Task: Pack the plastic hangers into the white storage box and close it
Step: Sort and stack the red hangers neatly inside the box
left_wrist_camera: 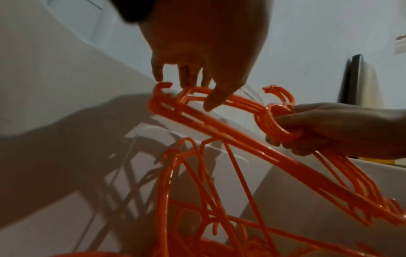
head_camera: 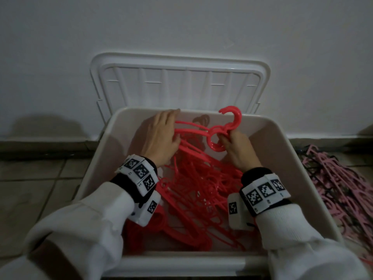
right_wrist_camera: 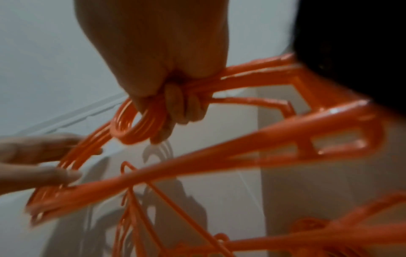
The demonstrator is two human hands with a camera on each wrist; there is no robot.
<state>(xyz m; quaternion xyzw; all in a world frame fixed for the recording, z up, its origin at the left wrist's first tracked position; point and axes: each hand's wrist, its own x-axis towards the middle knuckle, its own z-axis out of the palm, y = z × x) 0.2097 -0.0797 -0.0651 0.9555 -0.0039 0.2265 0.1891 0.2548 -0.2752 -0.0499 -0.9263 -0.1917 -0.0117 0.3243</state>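
we see both hands inside the white storage box [head_camera: 286,150], which stands on a tiled floor [head_camera: 36,188] against a white wall [head_camera: 181,27], its lid [head_camera: 179,81] raised and leaning back on that wall. the right hand [head_camera: 239,150] has its fingers curled tight around the necks of a bundle of red hangers [left_wrist_camera: 219,125], just under the hooks, which poke up above the far rim. the left hand [head_camera: 161,138] lies against the bundle's left end with fingers nearly straight, fingertips [left_wrist_camera: 208,102] touching the shoulder arms without wrapping them. the bundle hangs tilted over a loose tangle of red hangers in the box [head_camera: 201,195]. on the floor just right of the box lies a pile of pink hangers [head_camera: 343,188]. both wrists carry bands with black-and-white marker squares [head_camera: 264,190] over white sleeves [head_camera: 80,229].
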